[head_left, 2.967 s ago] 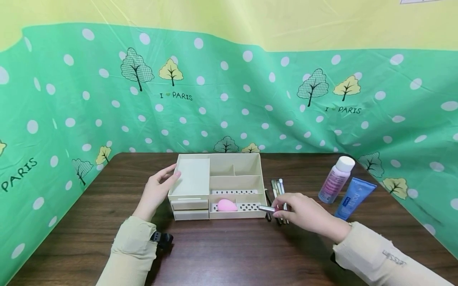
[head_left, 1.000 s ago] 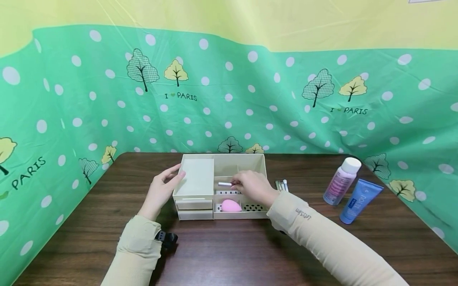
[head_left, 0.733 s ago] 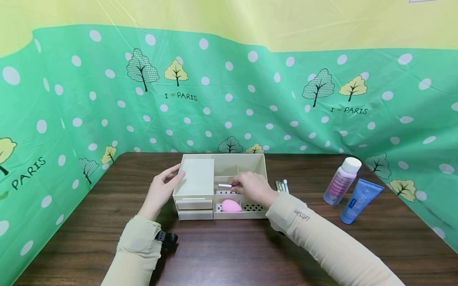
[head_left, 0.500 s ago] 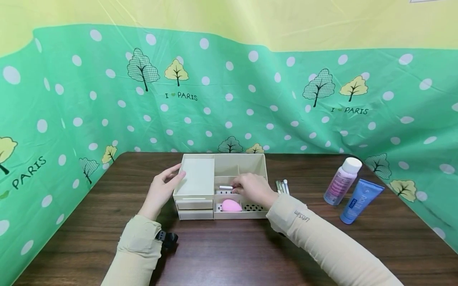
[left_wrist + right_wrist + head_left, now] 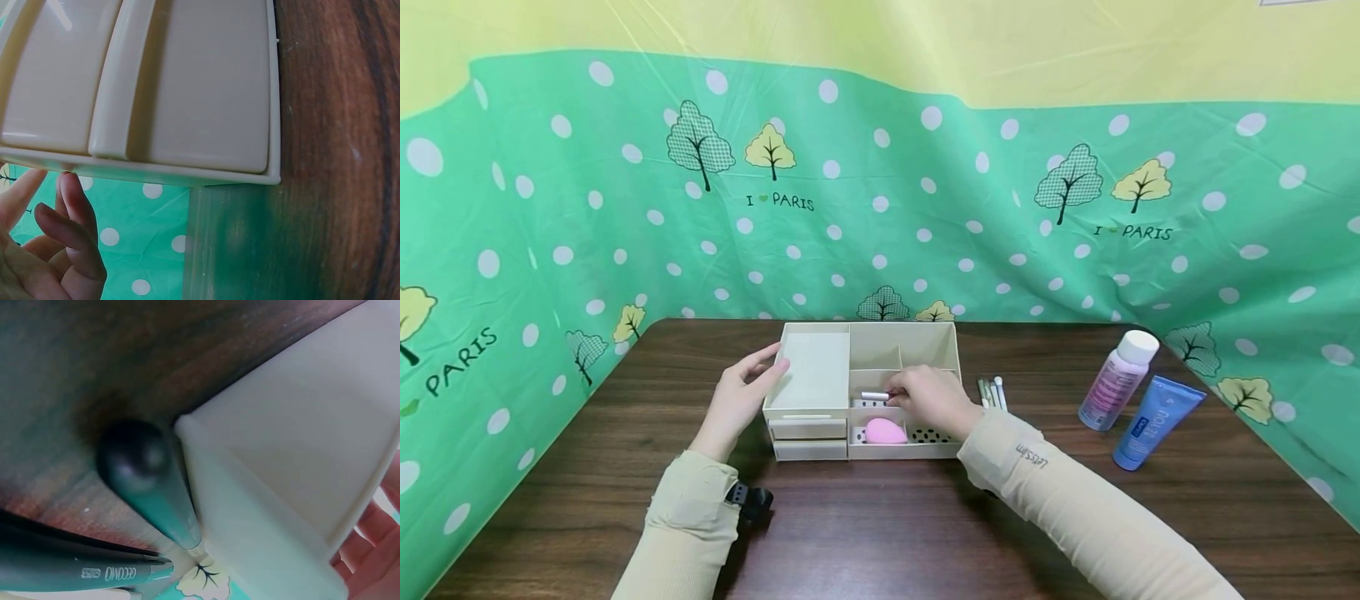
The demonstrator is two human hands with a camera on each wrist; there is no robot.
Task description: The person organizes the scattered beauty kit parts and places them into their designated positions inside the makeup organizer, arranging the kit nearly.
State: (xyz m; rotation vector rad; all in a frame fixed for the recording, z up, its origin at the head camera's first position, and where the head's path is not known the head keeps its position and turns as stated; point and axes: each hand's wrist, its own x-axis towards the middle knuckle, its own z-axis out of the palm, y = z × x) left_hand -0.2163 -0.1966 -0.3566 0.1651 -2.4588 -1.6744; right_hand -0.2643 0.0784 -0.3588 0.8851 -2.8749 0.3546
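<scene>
A cream desktop organizer (image 5: 811, 371) stands on the table. My left hand (image 5: 737, 404) rests at its left side, thumb over the top edge; in the left wrist view its loosely bent fingers (image 5: 78, 206) touch the side wall. My right hand (image 5: 931, 396) reaches into the right half and pinches a small tube with a silver cap (image 5: 874, 397), apparently lip gloss. The tube lies level in the middle compartment, just above the dotted strip; its dark red end is mostly hidden by the fingers. A pink makeup sponge (image 5: 885, 431) sits in the front compartment.
Several makeup brushes (image 5: 992, 393) lie right of the organizer, partly behind the right sleeve; the right wrist view shows a dark brush handle (image 5: 81, 565) close to its wall. Farther right stand a pink bottle with a white cap (image 5: 1117, 379) and a blue tube (image 5: 1157, 421).
My right hand has carried the silver-capped tube left from beside the brushes into the middle compartment, then lowered it slightly. My left hand keeps its place on the organizer.
</scene>
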